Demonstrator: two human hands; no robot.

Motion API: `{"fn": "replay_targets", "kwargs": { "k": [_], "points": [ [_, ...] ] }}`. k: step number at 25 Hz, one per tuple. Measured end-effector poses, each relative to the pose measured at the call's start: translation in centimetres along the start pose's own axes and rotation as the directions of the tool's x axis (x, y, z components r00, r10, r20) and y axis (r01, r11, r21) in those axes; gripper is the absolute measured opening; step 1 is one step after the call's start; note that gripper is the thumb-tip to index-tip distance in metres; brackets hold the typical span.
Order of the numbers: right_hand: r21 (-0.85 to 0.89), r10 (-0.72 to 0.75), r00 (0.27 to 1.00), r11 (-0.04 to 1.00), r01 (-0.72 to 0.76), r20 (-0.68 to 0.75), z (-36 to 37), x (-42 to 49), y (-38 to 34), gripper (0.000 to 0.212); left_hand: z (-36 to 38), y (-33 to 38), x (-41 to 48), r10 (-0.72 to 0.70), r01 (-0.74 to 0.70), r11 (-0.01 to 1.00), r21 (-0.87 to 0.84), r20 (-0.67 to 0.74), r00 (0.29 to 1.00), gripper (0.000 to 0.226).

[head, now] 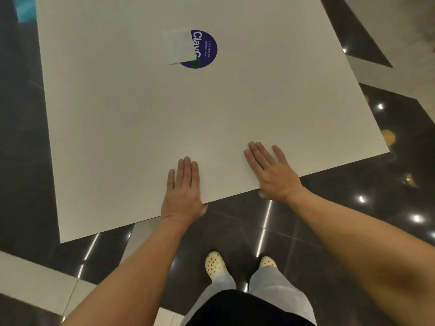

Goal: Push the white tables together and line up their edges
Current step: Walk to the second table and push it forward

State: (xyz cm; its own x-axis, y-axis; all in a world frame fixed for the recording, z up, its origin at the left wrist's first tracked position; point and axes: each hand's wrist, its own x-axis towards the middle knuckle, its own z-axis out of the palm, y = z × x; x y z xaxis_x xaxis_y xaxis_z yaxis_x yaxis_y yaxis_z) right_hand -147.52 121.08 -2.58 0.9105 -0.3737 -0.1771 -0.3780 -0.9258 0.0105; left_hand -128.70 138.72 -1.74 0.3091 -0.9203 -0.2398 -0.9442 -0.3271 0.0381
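The white tabletop fills most of the view, set at a slant over a dark glossy floor with pale tile strips. Both hands lie flat on it near its closest edge, fingers stretched out and gripping nothing: the left hand with its thumb tucked at the edge, the right hand just beside it. A round purple sticker, partly covered by a white patch, sits farther up the tabletop.
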Motion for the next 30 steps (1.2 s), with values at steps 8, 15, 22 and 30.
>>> {"fn": "replay_targets", "kwargs": {
  "k": [8,15,22,30],
  "points": [
    [0.002,-0.054,0.998,0.999,0.054,-0.007,-0.2,1.1,4.7,0.11,-0.3,3.0,2.8,-0.061,0.061,0.998,0.003,-0.035,0.998,0.109],
    [0.007,-0.085,0.996,0.996,0.085,0.039,-0.5,2.3,7.4,0.109,-0.8,4.4,4.7,-0.109,0.11,0.993,0.032,-0.027,0.994,0.111],
    [-0.03,-0.113,0.992,0.993,0.114,0.05,-0.8,5.4,11.1,0.108,-1.2,5.2,8.5,-0.16,0.161,0.986,0.045,-0.021,0.987,0.109],
    [-0.025,-0.141,0.99,0.99,0.141,0.024,-0.7,7.2,11.4,0.099,-1.7,3.7,9.9,-0.156,0.157,0.986,0.057,-0.022,0.988,0.112]
  ]
}}
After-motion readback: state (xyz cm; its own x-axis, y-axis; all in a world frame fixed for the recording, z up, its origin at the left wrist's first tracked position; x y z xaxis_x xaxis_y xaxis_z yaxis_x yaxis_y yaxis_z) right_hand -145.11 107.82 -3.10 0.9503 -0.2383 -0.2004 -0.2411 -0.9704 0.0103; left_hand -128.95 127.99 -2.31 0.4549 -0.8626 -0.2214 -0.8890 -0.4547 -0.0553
